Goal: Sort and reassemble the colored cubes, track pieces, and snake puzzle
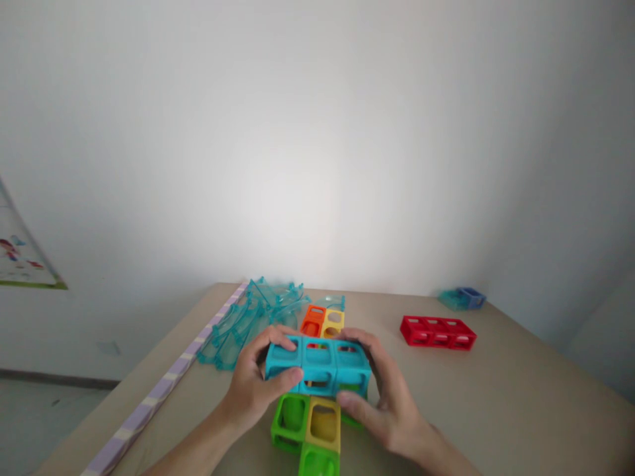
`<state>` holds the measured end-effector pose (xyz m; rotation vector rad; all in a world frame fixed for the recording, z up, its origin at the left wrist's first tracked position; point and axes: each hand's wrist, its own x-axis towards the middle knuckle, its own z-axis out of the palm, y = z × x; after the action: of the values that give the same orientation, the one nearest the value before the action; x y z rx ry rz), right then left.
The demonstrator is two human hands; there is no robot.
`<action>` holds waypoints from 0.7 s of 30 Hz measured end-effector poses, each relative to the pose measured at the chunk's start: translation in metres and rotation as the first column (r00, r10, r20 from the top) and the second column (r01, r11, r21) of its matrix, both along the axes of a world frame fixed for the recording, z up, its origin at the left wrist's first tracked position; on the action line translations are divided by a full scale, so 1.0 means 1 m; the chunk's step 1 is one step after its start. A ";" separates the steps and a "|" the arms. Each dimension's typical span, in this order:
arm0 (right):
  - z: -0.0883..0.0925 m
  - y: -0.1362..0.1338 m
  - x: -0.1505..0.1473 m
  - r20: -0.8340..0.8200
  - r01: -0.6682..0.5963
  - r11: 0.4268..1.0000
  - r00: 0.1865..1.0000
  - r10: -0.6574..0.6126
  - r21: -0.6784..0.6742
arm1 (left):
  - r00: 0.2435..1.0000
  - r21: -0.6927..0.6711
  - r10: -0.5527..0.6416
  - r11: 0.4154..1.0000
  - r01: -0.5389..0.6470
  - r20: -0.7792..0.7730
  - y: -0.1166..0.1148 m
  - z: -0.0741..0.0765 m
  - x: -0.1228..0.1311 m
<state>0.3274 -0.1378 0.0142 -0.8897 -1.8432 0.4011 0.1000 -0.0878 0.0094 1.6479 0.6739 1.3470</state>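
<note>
A light-blue block of three open-sided cubes in a row (318, 357) is held level between my two hands. My left hand (255, 377) grips its left end, thumb on the near side and fingers over the top. Around the right end curls my right hand (384, 396), its thumb low at the near edge. Just below and in front are green cube blocks (290, 420) and a yellow one (324, 423), joined together. Behind the blue block, an orange block (312, 320) and a pale yellow block (334, 320) show. I cannot tell whether the blue block touches those beneath it.
Translucent teal track pieces (248, 324) lie piled at the back left, beside a purple striped table edge strip (169, 380). A red three-cube block (437, 332) rests to the right. A small blue piece (471, 297) and a teal piece (452, 299) sit at the far right near the wall.
</note>
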 end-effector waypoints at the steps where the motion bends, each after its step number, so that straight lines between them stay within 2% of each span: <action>1: -0.002 0.000 -0.001 -0.034 0.008 0.999 0.999 -0.010 -0.033 | 0.999 0.012 -0.037 0.999 0.037 -0.017 -0.001 0.001 0.000; 3: -0.004 0.000 -0.002 -0.080 0.022 0.996 0.996 -0.029 -0.082 | 0.993 0.038 -0.103 0.994 0.105 -0.055 -0.003 0.001 0.001; 5: -0.005 0.000 -0.004 -0.118 0.028 0.994 0.992 -0.040 -0.102 | 0.989 0.076 -0.120 0.989 0.127 -0.089 -0.004 0.000 0.002; 11: -0.003 -0.005 -0.009 -0.169 0.015 0.988 0.985 -0.042 -0.156 | 0.991 0.185 -0.016 0.982 0.040 -0.132 -0.005 0.002 0.002; 15: -0.001 -0.005 -0.009 -0.157 0.026 0.988 0.986 -0.050 -0.152 | 0.991 0.188 -0.013 0.981 0.038 -0.134 -0.007 0.004 0.001; 17: 0.002 -0.005 -0.007 -0.119 0.022 0.993 0.992 -0.035 -0.116 | 0.992 0.148 -0.010 0.989 0.028 -0.122 -0.007 0.003 0.001; 21: 0.008 -0.004 -0.002 0.028 -0.005 0.997 1.000 0.003 0.072 | 0.993 0.041 0.084 0.996 -0.081 -0.083 -0.002 -0.003 0.001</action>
<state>0.3252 -0.1414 0.0218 -0.8464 -1.8732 0.3238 0.1013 -0.0899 0.0063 1.7321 0.7781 1.3616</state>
